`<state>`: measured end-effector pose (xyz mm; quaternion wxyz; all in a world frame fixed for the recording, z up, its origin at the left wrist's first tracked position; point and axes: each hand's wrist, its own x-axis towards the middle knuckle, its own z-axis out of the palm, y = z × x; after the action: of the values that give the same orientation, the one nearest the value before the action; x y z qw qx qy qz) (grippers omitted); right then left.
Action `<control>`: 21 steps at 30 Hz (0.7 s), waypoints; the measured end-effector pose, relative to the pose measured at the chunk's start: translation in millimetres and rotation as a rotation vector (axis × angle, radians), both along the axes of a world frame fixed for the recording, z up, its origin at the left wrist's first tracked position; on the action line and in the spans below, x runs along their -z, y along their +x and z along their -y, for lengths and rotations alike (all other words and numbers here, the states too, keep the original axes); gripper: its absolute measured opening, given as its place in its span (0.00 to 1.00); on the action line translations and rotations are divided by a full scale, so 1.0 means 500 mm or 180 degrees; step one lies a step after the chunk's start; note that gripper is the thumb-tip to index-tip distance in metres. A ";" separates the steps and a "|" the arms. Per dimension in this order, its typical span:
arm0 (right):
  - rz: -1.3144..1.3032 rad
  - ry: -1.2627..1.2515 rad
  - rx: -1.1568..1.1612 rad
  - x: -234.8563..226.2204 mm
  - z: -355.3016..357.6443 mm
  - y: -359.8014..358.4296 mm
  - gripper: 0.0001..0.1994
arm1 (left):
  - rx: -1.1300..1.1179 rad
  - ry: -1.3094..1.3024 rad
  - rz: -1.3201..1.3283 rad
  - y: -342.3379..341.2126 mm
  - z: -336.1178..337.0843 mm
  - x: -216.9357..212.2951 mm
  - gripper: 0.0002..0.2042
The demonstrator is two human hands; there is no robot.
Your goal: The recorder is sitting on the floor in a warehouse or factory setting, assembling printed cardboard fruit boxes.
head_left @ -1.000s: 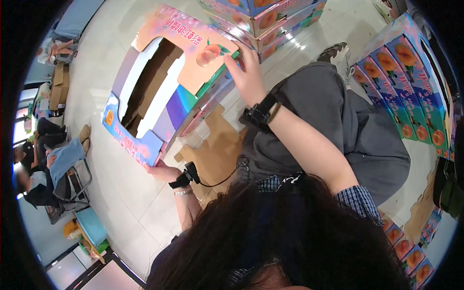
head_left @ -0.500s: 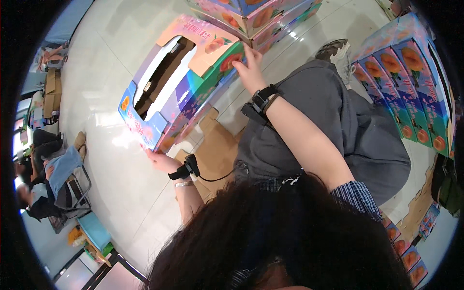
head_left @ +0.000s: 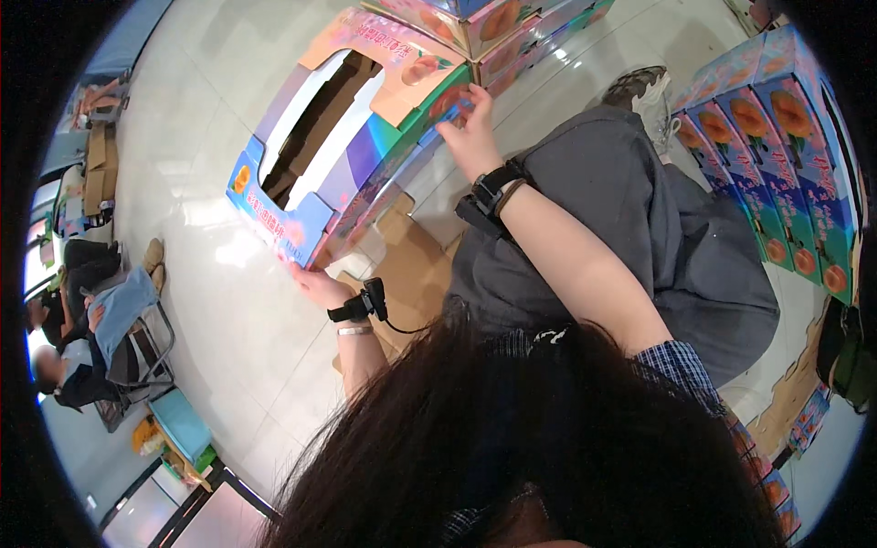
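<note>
I see the printed box (head_left: 360, 153) ahead of me, folded into shape — top opening uncovered. My left hand (head_left: 322, 285) holds its near corner; my right hand (head_left: 470, 139) half-curls at the green side, grip unclear. Flat cardboard (head_left: 406, 265) lies on the tiled floor (head_left: 206, 224) — similar boxes (head_left: 776, 160) stand right.

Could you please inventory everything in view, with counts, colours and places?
Open box: one, multicoloured, upper centre
Stacked boxes: several, multicoloured, top centre
Row of boxes: about four, multicoloured, right
Flat cardboard: some, brown, centre
Floor: one, white tiles, throughout
Cardboard box: one, brown, far left
Seated people: two, dark and blue clothes, left
Unclear object: one, light blue, lower left
Wrist devices: two, black, centre
Trousers: one pair, grey, centre right
Shoe: one, grey, upper right
Hair: one mass, dark, bottom
Left hand: one, bare, open box's lower corner
Right hand: one, bare, open box's right side
</note>
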<state>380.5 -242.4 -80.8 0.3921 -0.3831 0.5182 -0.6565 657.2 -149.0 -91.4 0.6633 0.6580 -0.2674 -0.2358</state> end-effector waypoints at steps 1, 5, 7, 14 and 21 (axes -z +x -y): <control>0.0236 0.0095 0.0002 0.001 -0.002 0.003 0.33 | -0.0005 0.0001 0.0006 0.004 -0.002 0.005 0.22; 0.0208 0.0252 0.0153 0.004 0.003 -0.006 0.34 | 0.0242 -0.0022 -0.0335 -0.013 0.003 -0.012 0.25; 0.0300 0.0334 0.0167 0.005 0.007 -0.009 0.34 | 0.0301 -0.0035 -0.0453 -0.012 0.004 -0.014 0.26; 0.0287 0.0146 0.0035 -0.013 0.007 -0.034 0.36 | 0.0540 -0.0018 -0.0440 -0.012 0.000 -0.017 0.25; 0.0401 0.0062 0.0188 -0.011 0.008 -0.027 0.32 | 0.0604 0.0145 -0.0543 -0.015 0.004 -0.034 0.25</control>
<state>366.8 -246.6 -75.2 0.4080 -0.3218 0.5100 -0.6855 649.7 -150.7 -74.5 0.6433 0.6222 -0.2657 -0.3586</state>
